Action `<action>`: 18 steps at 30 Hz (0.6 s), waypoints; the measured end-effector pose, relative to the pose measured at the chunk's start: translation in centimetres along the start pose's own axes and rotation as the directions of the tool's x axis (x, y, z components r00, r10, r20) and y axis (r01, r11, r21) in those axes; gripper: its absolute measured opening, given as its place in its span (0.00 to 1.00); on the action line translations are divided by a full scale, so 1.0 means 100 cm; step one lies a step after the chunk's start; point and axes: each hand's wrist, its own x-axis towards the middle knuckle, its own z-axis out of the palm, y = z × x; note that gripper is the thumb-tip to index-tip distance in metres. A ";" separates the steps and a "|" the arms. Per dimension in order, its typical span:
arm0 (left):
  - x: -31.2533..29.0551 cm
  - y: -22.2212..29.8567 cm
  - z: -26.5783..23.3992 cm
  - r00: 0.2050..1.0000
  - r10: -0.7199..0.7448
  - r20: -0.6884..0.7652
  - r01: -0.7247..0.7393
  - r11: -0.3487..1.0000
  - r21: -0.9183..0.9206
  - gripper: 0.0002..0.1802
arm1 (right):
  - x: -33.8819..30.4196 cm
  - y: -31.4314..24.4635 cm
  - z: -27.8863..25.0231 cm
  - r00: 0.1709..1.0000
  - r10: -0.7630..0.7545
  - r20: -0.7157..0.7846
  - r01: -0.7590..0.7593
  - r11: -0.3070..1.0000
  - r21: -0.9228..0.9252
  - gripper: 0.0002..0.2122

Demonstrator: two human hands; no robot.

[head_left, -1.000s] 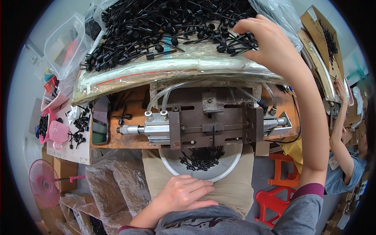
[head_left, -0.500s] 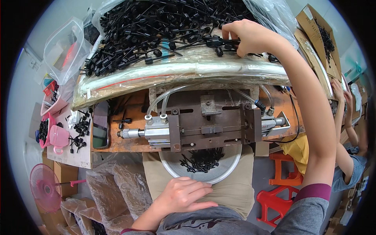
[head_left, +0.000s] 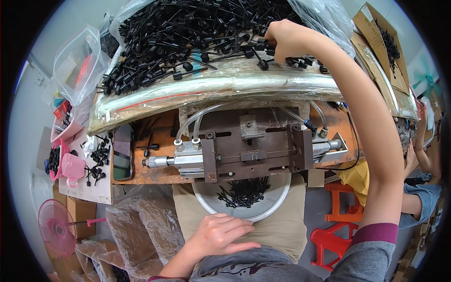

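Observation:
My right hand (head_left: 292, 40) reaches to the right part of a heap of black plastic parts with thin stems and knob-like ends (head_left: 197, 35). Its fingers are bent and closed around some of these parts; the fingertips are partly hidden. My left hand (head_left: 224, 234) lies on my lap, fingers stretched out, holding nothing. Just beyond it, a white perforated basket (head_left: 205, 203) rests on my lap with several black parts inside. Above the basket stands a brown metal fixture (head_left: 275, 131) with a silver air cylinder (head_left: 189, 160) at its left and clear hoses.
A plastic-wrapped tray edge (head_left: 225, 84) borders the heap. On the left are a phone (head_left: 123, 152), a pink cup (head_left: 73, 168) and a pink fan (head_left: 57, 227). Red stools (head_left: 326, 242) stand at right, near another person's arms (head_left: 423, 141) and a cardboard box (head_left: 371, 23).
My right hand has shifted slightly left and its fingers have closed in on black parts at the heap. My left hand stays put. At right, the other person's arms have moved.

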 end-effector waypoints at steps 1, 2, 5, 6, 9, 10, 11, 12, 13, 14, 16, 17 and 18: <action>-0.001 0.000 0.000 1.000 -0.011 0.008 0.011 1.000 -0.013 0.18 | -0.004 0.008 0.000 1.000 -0.006 -0.030 0.007 0.999 0.045 0.20; 0.002 -0.001 0.002 1.000 0.016 0.014 -0.016 1.000 -0.025 0.18 | -0.005 0.048 0.019 0.966 -0.004 -0.260 0.031 0.995 0.098 0.22; -0.001 -0.001 0.002 1.000 -0.002 0.003 0.002 1.000 -0.013 0.19 | -0.006 0.037 -0.005 0.992 0.053 -0.117 -0.028 0.979 0.200 0.15; 0.000 0.000 0.001 1.000 -0.003 0.005 0.003 1.000 -0.015 0.19 | -0.009 0.040 -0.006 0.991 0.059 -0.117 -0.021 0.953 0.303 0.14; 0.004 0.001 0.003 1.000 0.016 0.001 -0.016 0.999 -0.028 0.20 | -0.011 0.046 -0.008 0.971 0.171 -0.170 -0.097 0.923 0.374 0.14; 0.005 0.002 0.004 1.000 0.024 -0.002 -0.024 0.999 -0.033 0.20 | -0.009 0.047 0.004 0.945 0.155 -0.287 -0.014 0.899 0.437 0.16; 0.007 0.003 0.003 1.000 0.027 -0.001 -0.027 0.999 -0.020 0.21 | -0.007 0.049 0.011 0.944 0.128 -0.303 0.001 0.920 0.392 0.16; 0.010 0.004 0.002 1.000 0.029 0.001 -0.029 1.000 -0.007 0.22 | -0.003 0.050 0.015 0.943 0.101 -0.318 0.016 0.938 0.346 0.17; 0.012 0.005 0.001 0.999 0.032 0.002 -0.032 0.999 0.006 0.23 | 0.000 0.053 0.017 0.940 0.074 -0.332 0.030 0.954 0.299 0.17; 0.014 0.006 0.001 0.999 0.040 0.004 -0.040 0.999 -0.002 0.23 | -0.006 0.039 -0.003 0.983 0.144 -0.113 -0.138 0.989 0.057 0.18; 0.012 0.006 0.000 1.000 0.017 0.001 -0.017 1.000 0.008 0.25 | -0.004 0.011 -0.005 0.995 0.090 -0.051 -0.091 0.996 -0.018 0.17; 0.011 0.006 0.001 1.000 0.018 -0.003 -0.018 1.000 0.009 0.25 | -0.005 0.004 -0.006 0.997 0.034 -0.064 -0.034 0.999 0.010 0.17; 0.009 0.005 0.002 1.000 0.019 -0.007 -0.019 1.000 0.009 0.25 | -0.001 0.000 -0.004 0.998 0.023 -0.051 -0.024 1.000 -0.009 0.17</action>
